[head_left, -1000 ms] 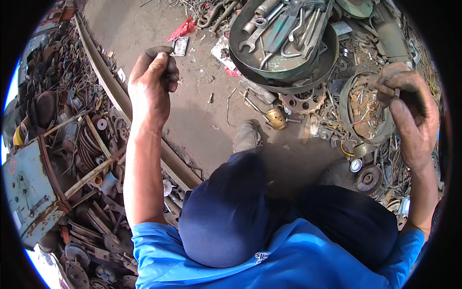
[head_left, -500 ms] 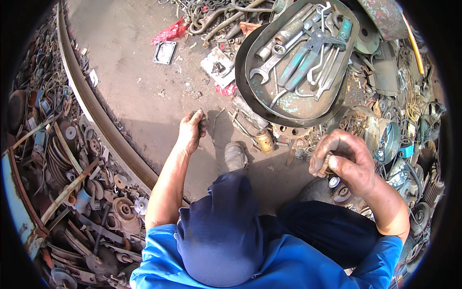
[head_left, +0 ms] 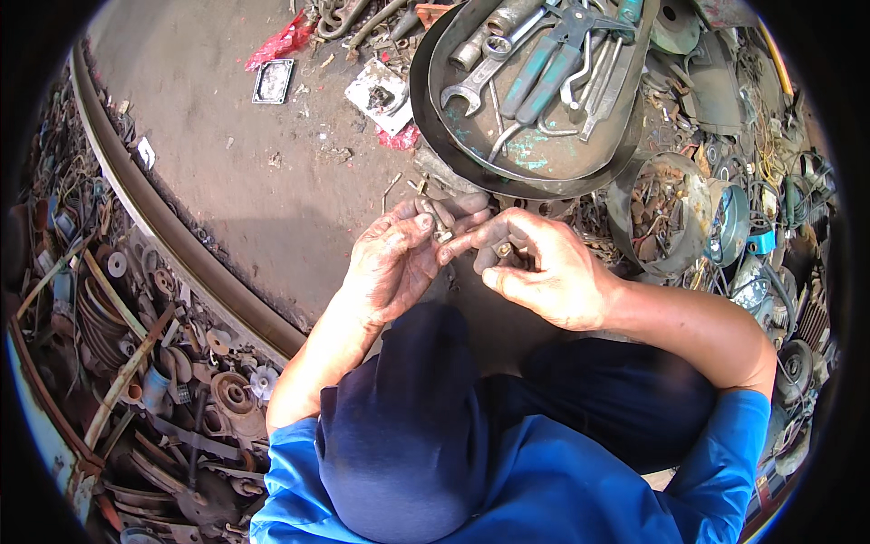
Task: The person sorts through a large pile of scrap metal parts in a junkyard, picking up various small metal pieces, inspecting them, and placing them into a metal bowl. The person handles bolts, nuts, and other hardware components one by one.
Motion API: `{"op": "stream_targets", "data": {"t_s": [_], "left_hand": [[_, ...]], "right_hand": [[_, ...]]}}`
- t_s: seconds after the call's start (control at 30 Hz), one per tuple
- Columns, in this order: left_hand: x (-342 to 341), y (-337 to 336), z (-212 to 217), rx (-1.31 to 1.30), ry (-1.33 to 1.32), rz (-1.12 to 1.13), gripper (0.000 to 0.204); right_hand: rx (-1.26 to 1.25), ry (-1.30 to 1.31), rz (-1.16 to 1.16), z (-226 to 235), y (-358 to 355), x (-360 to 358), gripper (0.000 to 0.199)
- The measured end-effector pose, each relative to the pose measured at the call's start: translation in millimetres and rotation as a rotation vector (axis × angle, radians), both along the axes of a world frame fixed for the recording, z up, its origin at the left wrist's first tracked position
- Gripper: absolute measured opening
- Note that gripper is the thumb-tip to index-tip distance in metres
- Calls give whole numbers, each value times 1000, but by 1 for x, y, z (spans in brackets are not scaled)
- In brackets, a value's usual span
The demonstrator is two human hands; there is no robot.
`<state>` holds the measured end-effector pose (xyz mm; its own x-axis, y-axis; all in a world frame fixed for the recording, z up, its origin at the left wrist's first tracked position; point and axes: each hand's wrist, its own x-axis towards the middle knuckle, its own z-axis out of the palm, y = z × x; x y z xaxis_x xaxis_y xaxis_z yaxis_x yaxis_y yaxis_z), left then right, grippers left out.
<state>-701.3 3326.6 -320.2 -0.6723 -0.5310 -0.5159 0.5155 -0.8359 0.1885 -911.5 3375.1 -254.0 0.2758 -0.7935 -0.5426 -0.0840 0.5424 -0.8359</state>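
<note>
Left hand: being held at the centre of the frame, fingers curled, the thumb and fingertips pressed onto a small metal part.
Right hand: being brought in against the left from the right of centre, forefinger stretched to the same small metal part; a second small brass-coloured piece is being pinched under the curled fingers.
Small metal part: being gripped between the two hands, just below the rim of the tray; its exact kind cannot be told.
Tray: dark oval metal pan, being seen at upper centre; spanners and blue-handled pliers are being kept in it.
Ground: bare concrete at upper left, a red scrap lying on it.
Scrap pile: pulleys and rusty parts being seen along the left edge, beyond a curved steel rail.
Knees: dark trousers filling the lower centre.
</note>
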Motion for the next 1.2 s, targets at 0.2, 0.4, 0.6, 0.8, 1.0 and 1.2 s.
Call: {"op": "stream_targets", "data": {"t_s": [0.2, 0.4, 0.6, 0.8, 1.0, 1.2], "left_hand": [[-10, -6, 6, -271, -127, -185, 20], [-33, -7, 38, -251, -404, -385, 26], [-73, 19, 54, -690, -745, -735, 52], [-84, -1, 66, -342, -341, -1043, 30], [-136, -2, 101, -597, -514, -1394, 19], [-201, 19, 108, -785, -410, -1527, 15]], "right_hand": [[-58, 151, 116, -9, 17, 7, 20], [-915, 216, -56, 11, 38, 0, 9], [-934, 455, 77, 28, 53, -30, 19], [-303, 828, 421, -8, 119, -147, 21], [-81, 1071, 26, -60, 131, -204, 46], [-107, 936, -132, -88, 138, -181, 42]]}}
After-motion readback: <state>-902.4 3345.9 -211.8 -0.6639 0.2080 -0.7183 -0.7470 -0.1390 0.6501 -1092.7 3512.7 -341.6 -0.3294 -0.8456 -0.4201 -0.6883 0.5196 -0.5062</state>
